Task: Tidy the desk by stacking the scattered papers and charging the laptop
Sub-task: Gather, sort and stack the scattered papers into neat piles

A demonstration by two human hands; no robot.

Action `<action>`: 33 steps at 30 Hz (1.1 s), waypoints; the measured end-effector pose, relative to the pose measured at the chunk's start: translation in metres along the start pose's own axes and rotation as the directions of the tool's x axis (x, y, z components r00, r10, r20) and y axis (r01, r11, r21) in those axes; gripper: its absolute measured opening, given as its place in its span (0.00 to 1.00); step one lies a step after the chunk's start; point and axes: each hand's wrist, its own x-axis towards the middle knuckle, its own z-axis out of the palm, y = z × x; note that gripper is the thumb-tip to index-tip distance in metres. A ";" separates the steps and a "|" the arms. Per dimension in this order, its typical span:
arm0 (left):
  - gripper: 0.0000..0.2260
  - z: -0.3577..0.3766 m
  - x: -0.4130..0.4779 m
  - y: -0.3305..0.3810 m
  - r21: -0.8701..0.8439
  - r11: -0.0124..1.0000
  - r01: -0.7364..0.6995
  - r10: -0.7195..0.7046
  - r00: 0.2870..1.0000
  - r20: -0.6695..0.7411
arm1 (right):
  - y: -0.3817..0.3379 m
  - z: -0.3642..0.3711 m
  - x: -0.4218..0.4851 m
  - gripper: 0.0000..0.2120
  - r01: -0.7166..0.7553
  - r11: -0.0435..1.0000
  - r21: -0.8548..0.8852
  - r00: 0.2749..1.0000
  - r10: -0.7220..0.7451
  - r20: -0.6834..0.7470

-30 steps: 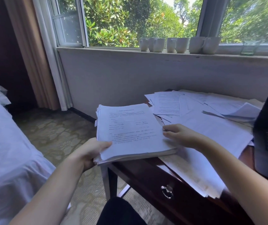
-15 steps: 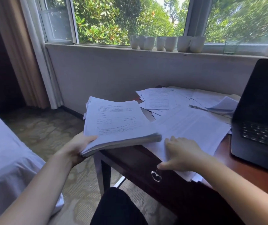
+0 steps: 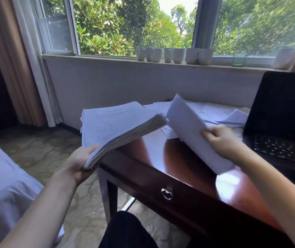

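Head cam, the only view I've got, so here goes. My left hand (image 3: 79, 161) grips the thick stack of papers (image 3: 118, 126) by its near left corner, thumb on top and fingers curled underneath. The stack is tilted, with the gripped corner low and hanging out past the left end of the desk (image 3: 178, 158) and its fanned right edge up over the desktop. I honestly can't tell if its underside touches the wood.

My right hand (image 3: 221, 140) is pinching a few loose sheets (image 3: 191, 129) along their right edge, thumb in front and fingers curled behind. They're lifted off the desk and slanted, top corner up toward the wall, bottom corner down near the front edge. That part is pretty motion-blurred, so no idea how many sheets there are. Their left edge sits just beside the stack's fanned edge.

More scattered papers (image 3: 220, 111) lie flat at the back of the desk, between the sheets I'm holding and the laptop (image 3: 282, 111). The laptop sits open at the right end, screen dark, keyboard showing.

Other stuff: a drawer pull (image 3: 167, 193) on the desk front, a row of white mugs (image 3: 171, 55) and a small glass jar (image 3: 239, 59) on the windowsill, a curtain (image 3: 17, 68) on the left, and a white bed (image 3: 3, 176) down in the left corner.
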 end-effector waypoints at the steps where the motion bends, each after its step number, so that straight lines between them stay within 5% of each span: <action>1: 0.14 0.002 0.000 -0.001 0.045 0.999 -0.015 0.015 1.000 0.009 | 0.001 -0.004 0.002 0.20 0.020 1.000 0.023 0.996 -0.018 -0.087; 4: 0.20 0.013 -0.002 -0.006 0.154 0.987 -0.041 0.037 0.999 0.029 | -0.006 -0.017 0.007 0.19 0.099 0.994 0.048 0.951 -0.080 -0.300; 8: 0.07 0.011 0.008 -0.015 0.227 0.973 -0.037 0.040 0.999 -0.007 | -0.031 -0.015 0.006 0.18 0.287 0.946 -0.152 0.856 -0.325 -0.403; 17: 0.08 0.002 0.020 -0.015 0.375 0.926 0.047 -0.049 0.999 -0.005 | -0.059 0.051 0.000 0.17 0.627 0.670 -0.397 0.693 -0.712 -0.108; 21: 0.16 -0.001 0.022 -0.013 0.232 0.968 0.092 -0.094 0.996 -0.001 | -0.059 0.072 0.004 0.14 0.602 0.684 -0.411 0.793 -0.570 0.213; 24: 0.28 -0.005 0.024 -0.007 0.179 0.967 0.181 -0.186 0.982 0.013 | -0.057 0.081 -0.004 0.21 0.639 0.689 -0.342 0.768 -0.549 0.330; 30: 0.15 0.001 0.027 -0.005 0.358 0.910 0.209 -0.185 0.978 -0.098 | -0.046 0.077 0.009 0.42 0.470 0.879 -0.078 0.809 -0.394 0.435; 33: 0.17 0.002 0.029 -0.004 0.446 0.869 0.215 -0.159 0.974 -0.160 | -0.038 0.072 0.025 0.26 0.331 0.944 0.001 0.872 -0.306 0.382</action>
